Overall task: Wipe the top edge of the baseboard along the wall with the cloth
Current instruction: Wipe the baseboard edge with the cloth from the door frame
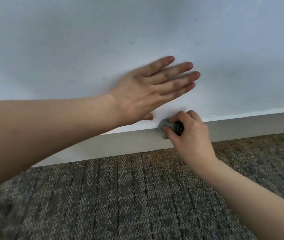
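Pinching the cloth [163, 126] on the baseboard [129, 142] edge — right hand [191, 135]; left hand [148, 90] flat on the wall [85, 40].

Wall [85, 40] fills upper field; baseboard [120, 144] runs along its foot, rising toward the right. Carpet [120, 196] lies in front of baseboard, nearest the viewer. Left hand [148, 90] flat on wall, above baseboard, fingers extended to the right. Right hand [188, 134] just below and right of left hand, holding bunched cloth [165, 129] against baseboard top edge. Cloth sits at wall–baseboard junction, left of right hand's palm.
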